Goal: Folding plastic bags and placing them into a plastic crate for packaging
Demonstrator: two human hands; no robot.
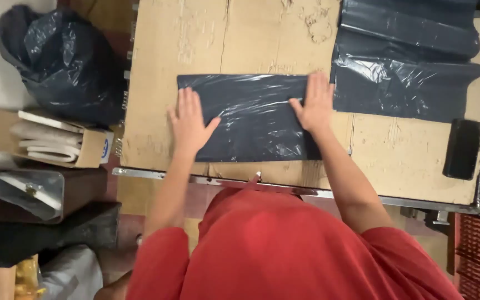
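Note:
A folded black plastic bag (254, 119) lies flat on the cardboard-covered table (234, 39). My left hand (188, 123) rests palm down on the bag's left end, fingers spread. Pressing flat on the bag's right end is my right hand (314, 104), fingers together and thumb out. Neither hand grips anything. My red shirt fills the bottom of the view.
A stack of black plastic bags (406, 61) lies at the table's far right. A black rectangular object (462, 149) sits near the right edge. Left of the table are a full black rubbish bag (65, 64), a cardboard box of white sheets (51, 139) and a metal container (26, 194).

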